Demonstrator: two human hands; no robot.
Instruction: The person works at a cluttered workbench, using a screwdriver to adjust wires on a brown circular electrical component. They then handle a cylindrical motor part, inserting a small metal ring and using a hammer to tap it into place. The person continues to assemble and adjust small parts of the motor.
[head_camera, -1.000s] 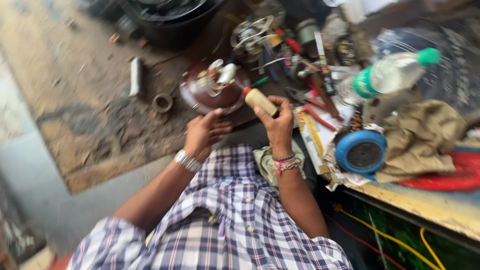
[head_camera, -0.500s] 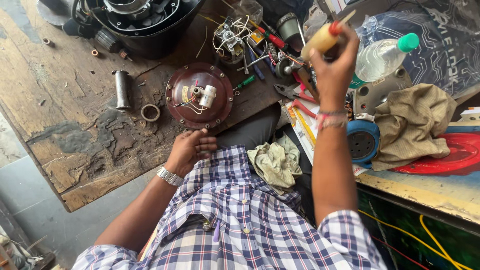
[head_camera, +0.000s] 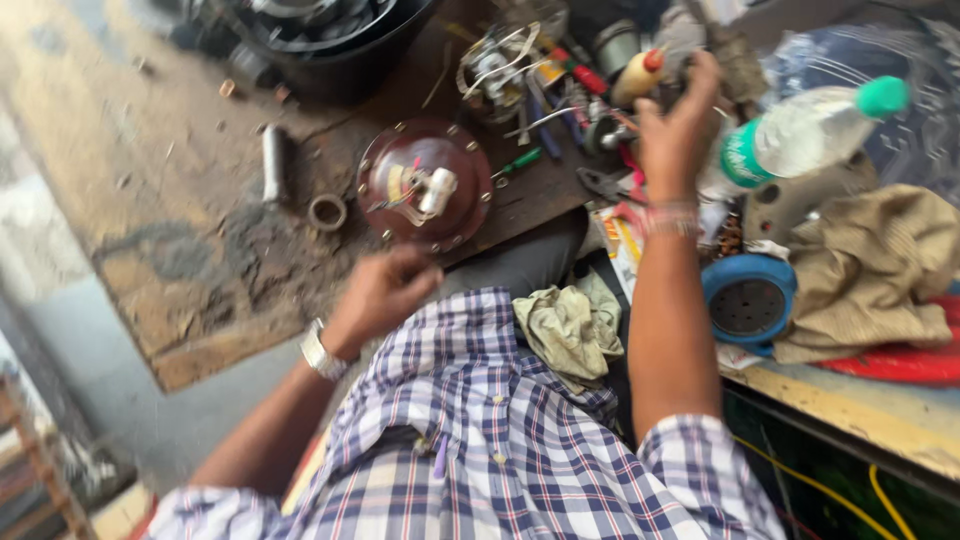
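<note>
Motion blur softens the whole view, so small parts are hard to make out. Right hand (head_camera: 675, 125) is raised at about one o'clock, fingers spread and mostly open, reaching among the cluttered tools; it sits just beside a cream squeeze bottle with a red tip (head_camera: 637, 76), and whether the fingertips touch that bottle cannot be told. Half a second ago this hand gripped the bottle and held it up higher; now the bottle lies among the clutter and the hand has loosened. Left hand (head_camera: 380, 293) hangs near the centre, fingers curled loosely inward, holding nothing that can be seen. It has lifted slightly toward the workbench edge since the earlier picture, where it rested against the checked shirt (head_camera: 480, 440).

Just above the left hand, at about eleven o'clock from it, a round dark red motor cover (head_camera: 425, 185) with white wiring at its middle lies flat on the worn wooden workbench (head_camera: 150, 200). A small metal ring (head_camera: 327, 211) and a short metal cylinder (head_camera: 271, 163) lie to its left, apart from each other. At twelve o'clock a dark round housing (head_camera: 330, 30) is cut off by the top edge.

At two o'clock a clear plastic bottle with a green cap (head_camera: 800, 135) lies tilted. Below it sit a blue round disc (head_camera: 748, 297) and a tan cloth (head_camera: 870, 270). A pale green rag (head_camera: 570, 330) rests on the person's lap at the centre.
</note>
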